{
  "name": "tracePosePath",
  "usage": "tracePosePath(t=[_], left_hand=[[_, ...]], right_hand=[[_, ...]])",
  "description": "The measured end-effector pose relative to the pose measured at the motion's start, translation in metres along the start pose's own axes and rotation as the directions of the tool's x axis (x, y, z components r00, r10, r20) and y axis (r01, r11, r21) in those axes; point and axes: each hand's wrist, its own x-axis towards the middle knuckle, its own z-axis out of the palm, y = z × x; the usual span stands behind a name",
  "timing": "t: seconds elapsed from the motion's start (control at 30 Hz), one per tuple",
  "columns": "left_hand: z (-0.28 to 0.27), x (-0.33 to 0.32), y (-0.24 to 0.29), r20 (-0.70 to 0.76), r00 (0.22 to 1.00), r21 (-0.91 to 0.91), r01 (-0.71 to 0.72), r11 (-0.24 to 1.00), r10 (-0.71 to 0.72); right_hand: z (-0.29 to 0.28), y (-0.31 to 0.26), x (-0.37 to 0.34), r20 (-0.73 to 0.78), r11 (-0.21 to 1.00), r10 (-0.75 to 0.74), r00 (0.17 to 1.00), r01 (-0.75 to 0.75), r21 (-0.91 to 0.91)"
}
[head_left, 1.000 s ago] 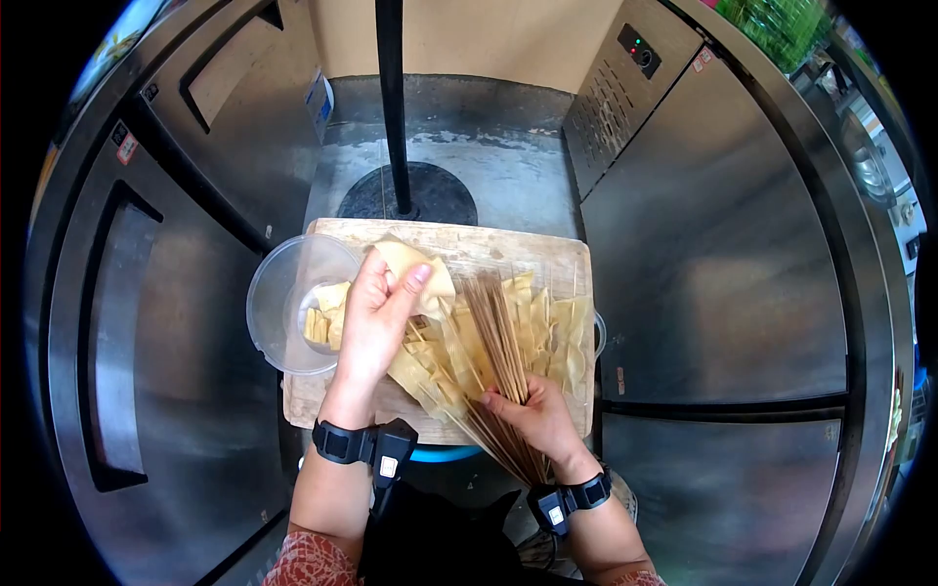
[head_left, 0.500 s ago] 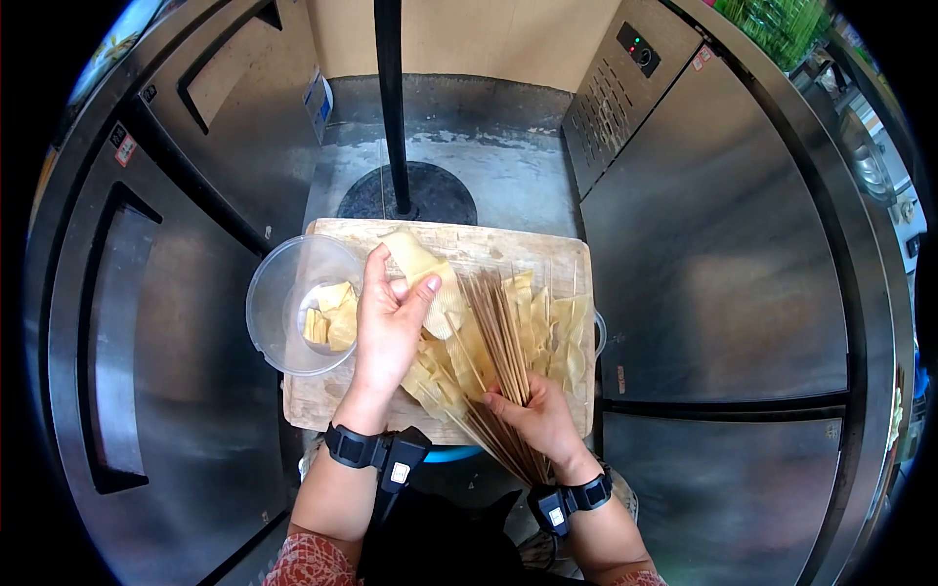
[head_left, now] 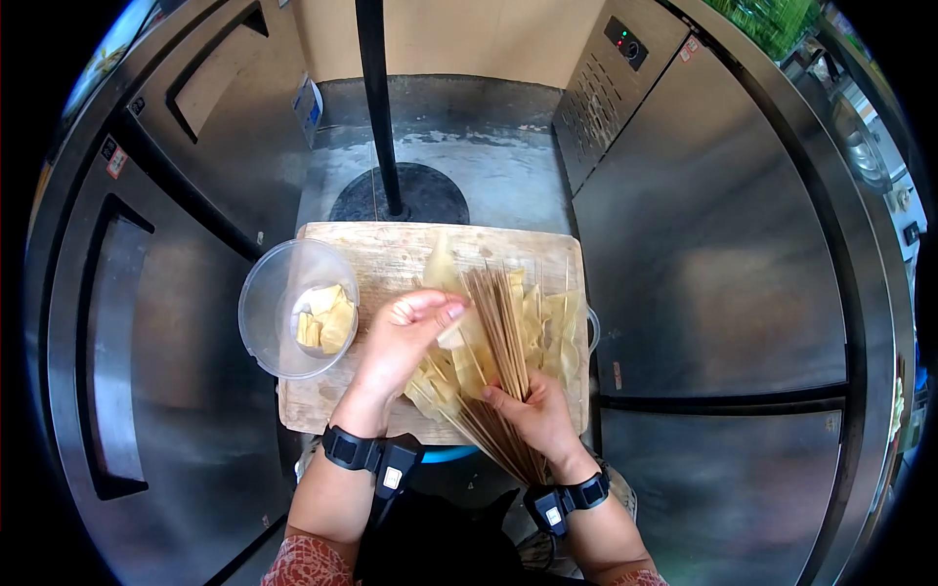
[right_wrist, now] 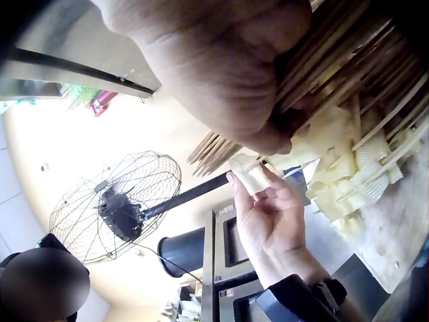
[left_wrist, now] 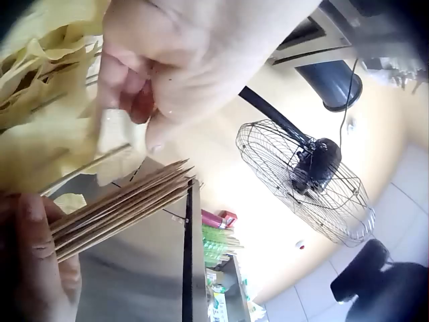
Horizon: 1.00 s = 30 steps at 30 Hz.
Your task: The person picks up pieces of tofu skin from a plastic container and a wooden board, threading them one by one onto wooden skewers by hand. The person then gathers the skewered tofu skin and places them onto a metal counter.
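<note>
My left hand [head_left: 399,337] pinches a pale yellow tofu skin sheet [right_wrist: 249,176] between thumb and fingers. A thin bamboo skewer [left_wrist: 87,168] runs up to the pinched, folded part in the left wrist view. The rest of that sheet hangs toward the far side of the board. In my right hand [head_left: 540,418] is a thick bundle of bamboo skewers [head_left: 500,327], gripped low with the pointed ends away from me. Several tofu skin sheets threaded on skewers [head_left: 559,337] lie fanned behind and beside the bundle.
Beneath the hands is a wooden board [head_left: 342,232]. A clear plastic tub [head_left: 262,337] with cut tofu skin pieces [head_left: 327,317] stands at its left. A black pole on a round base [head_left: 399,195] rises beyond the board. Steel cabinets [head_left: 713,254] flank both sides.
My left hand has come down and turned, bringing the sheet to a skewer tip beside the bundle. The right hand keeps its grip. The head view has shifted slightly.
</note>
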Motion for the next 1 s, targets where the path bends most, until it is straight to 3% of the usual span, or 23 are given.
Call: tracePosePath(t=[0.1,0.2,0.3,0.43,0.63,0.73,0.83,0.97,1.0], left_hand=[[0.003,-0.001,-0.003,0.081,0.996,0.074,-0.032,0.997,0.026],[0.01,-0.005,0.006,-0.077,0.989,-0.019,-0.13,0.991,0.128],[0.002,0.0,0.009,-0.094,0.989,-0.199,-0.129,0.972,0.112],[0.003,0.0,0.009,-0.193,0.962,-0.203,-0.232,0.951,0.194],[0.01,-0.001,0.008,-0.257,0.89,-0.02,-0.395,0.919,0.377],[0.008,-0.006,0.003,-0.183,0.868,0.291,-0.401,0.869,0.462],[0.015,-0.01,0.0,-0.116,0.815,0.484,-0.453,0.749,0.568],[0.019,-0.016,0.0,-0.154,0.896,0.39,-0.331,0.859,0.416],[0.023,-0.016,0.002,-0.193,0.87,0.313,-0.385,0.868,0.455]], right_hand=[[0.002,-0.007,-0.001,-0.014,0.999,0.023,1.0,-0.023,0.033],[0.002,-0.007,0.0,-0.005,0.999,0.015,1.0,-0.015,0.039],[0.004,-0.003,0.0,0.007,1.0,-0.002,1.0,0.002,0.011],[0.005,-0.004,0.0,0.022,1.0,0.003,1.0,-0.002,-0.005],[0.006,-0.003,0.001,0.017,1.0,0.01,1.0,-0.01,0.009],[0.005,-0.001,0.001,0.01,1.0,0.015,1.0,-0.015,0.003],[0.004,-0.002,0.0,-0.018,1.0,0.008,1.0,-0.008,0.009],[0.001,-0.006,-0.001,0.005,0.999,0.01,1.0,-0.01,0.046],[0.001,-0.005,-0.001,0.015,1.0,-0.001,1.0,0.001,0.031]])
